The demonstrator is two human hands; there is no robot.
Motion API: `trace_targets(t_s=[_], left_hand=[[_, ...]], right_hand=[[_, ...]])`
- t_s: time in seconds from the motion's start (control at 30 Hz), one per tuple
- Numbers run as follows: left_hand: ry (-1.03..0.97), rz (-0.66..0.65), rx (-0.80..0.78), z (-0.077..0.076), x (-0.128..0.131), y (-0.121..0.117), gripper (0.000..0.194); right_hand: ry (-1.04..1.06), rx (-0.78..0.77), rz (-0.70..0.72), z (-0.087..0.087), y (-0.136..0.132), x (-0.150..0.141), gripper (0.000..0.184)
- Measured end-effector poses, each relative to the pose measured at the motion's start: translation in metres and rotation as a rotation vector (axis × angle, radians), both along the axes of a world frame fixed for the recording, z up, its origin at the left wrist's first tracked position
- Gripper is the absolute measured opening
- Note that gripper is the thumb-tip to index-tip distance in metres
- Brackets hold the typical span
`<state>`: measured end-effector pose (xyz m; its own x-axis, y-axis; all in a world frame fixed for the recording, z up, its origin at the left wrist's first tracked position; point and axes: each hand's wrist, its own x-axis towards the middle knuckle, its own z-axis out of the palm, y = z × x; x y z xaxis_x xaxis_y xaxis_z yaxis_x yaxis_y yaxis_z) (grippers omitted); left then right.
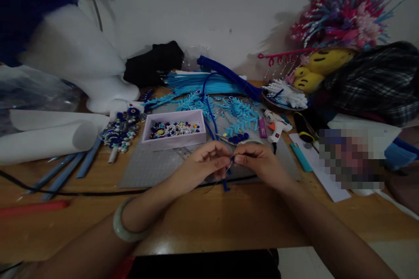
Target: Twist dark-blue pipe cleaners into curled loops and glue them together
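Above the grey cutting mat's front edge, my left hand (204, 163) and my right hand (262, 161) meet, both pinched closed. Between their fingertips is a small dark blue piece of pipe cleaner (232, 159). A thin wire (214, 185) trails down from the left fingers. Below the hands a dark blue fuzzy end (225, 185) hangs; whether it joins the held piece I cannot tell. Just behind the hands lie coiled dark blue pieces (240, 137). To the left stands a white box (173, 141) of mixed beads.
Light blue branched pipe cleaner pieces (242, 115) lie on the grey cutting mat (137, 168). A white glue gun (277, 128) rests at the right, near a teal box cutter (301, 157). A black cable (98, 193) crosses in front. At left stands a white mannequin head (78, 48).
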<state>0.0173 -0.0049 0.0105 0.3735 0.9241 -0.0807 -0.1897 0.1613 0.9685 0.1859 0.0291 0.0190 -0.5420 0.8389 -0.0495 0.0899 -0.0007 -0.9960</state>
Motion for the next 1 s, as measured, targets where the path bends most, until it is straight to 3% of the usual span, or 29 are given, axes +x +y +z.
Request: trace_targets(t_s=[0.27,0.6,0.8,1.0], left_hand=[[-0.036,0.017,-0.067,-0.004,0.004,0.002,0.016],[0.03,0.057,-0.016,0.001,0.001,0.003,0.015],[0.08,0.028,-0.02,0.003,-0.002,0.003,0.011],[0.169,0.119,0.043,0.005,-0.003,0.002,0.011]], right_hand=[[-0.072,0.039,0.038,-0.001,-0.001,-0.003,0.012],[-0.102,0.037,-0.105,0.003,-0.005,-0.004,0.013],[-0.329,0.084,0.025,0.005,-0.004,0.001,0.027],[-0.21,0.154,-0.13,0.009,-0.012,-0.005,0.016]])
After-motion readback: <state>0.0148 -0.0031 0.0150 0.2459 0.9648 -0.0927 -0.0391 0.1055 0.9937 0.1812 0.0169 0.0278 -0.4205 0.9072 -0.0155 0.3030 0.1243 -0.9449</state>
